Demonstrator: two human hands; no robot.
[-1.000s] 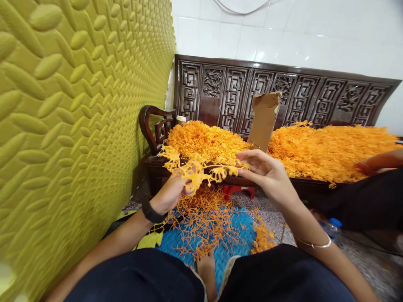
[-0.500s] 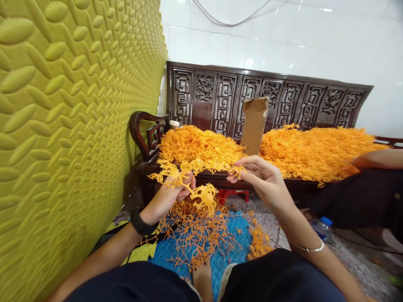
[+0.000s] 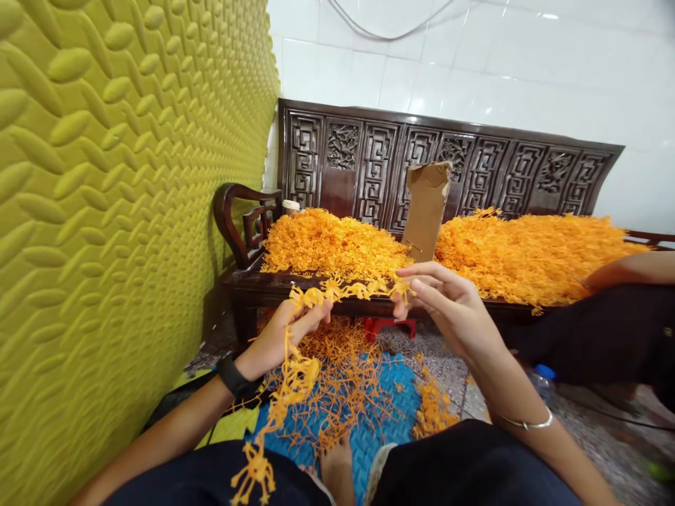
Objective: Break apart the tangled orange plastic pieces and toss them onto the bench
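My left hand (image 3: 287,334), a black band at its wrist, is closed on a strand of orange plastic pieces (image 3: 361,289) with small branching, flower-like ends. One part of the strand stretches across to my right hand (image 3: 453,302), whose thumb and fingers are closed around its far end. Another part of the strand (image 3: 292,383) dangles below my left hand toward my knee. Thin orange plastic branches (image 3: 345,386) lie in a tangled heap on a blue foam mat (image 3: 403,404) beneath my hands.
A carved dark wooden bench (image 3: 342,190) bears two orange piles (image 3: 332,242) (image 3: 517,253), with a cardboard piece (image 3: 425,211) between them. Yellow foam matting (image 3: 131,211) stands at left. Another person's forearm (image 3: 630,270) reaches in at right, near a blue-capped bottle (image 3: 543,379). A red stool (image 3: 387,327) sits below.
The loose part of the strand has dropped from around my left wrist and now hangs lower. My left hand has turned; my right hand keeps nearly the same place.
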